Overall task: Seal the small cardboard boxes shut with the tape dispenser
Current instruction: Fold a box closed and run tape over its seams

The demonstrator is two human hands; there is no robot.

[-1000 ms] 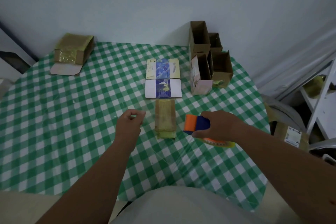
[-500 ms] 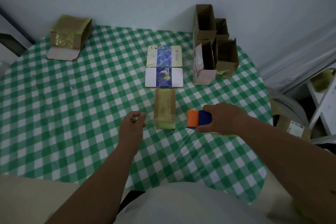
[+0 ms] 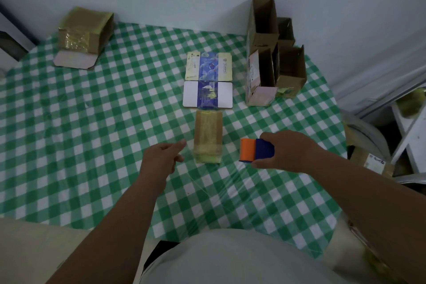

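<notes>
A small brown cardboard box (image 3: 208,138), wrapped in yellowish tape, lies lengthwise on the green checked table (image 3: 92,122) in front of me. My right hand (image 3: 288,152) grips the orange and blue tape dispenser (image 3: 255,150) just right of the box, low over the table. My left hand (image 3: 161,159) hovers just left of the box. Its index finger points toward the box's side, the other fingers are loosely curled, and it holds nothing I can make out.
Two flat blue and white cartons (image 3: 208,69) (image 3: 207,94) lie beyond the taped box. Several open cardboard boxes (image 3: 265,53) stand at the back right. Another taped box (image 3: 85,30) sits at the far left corner. A white shelf (image 3: 410,136) stands right of the table.
My left hand's fingers have uncurled from a pinch, and its index finger now reaches toward the box. The right hand with the dispenser has stayed beside the box.
</notes>
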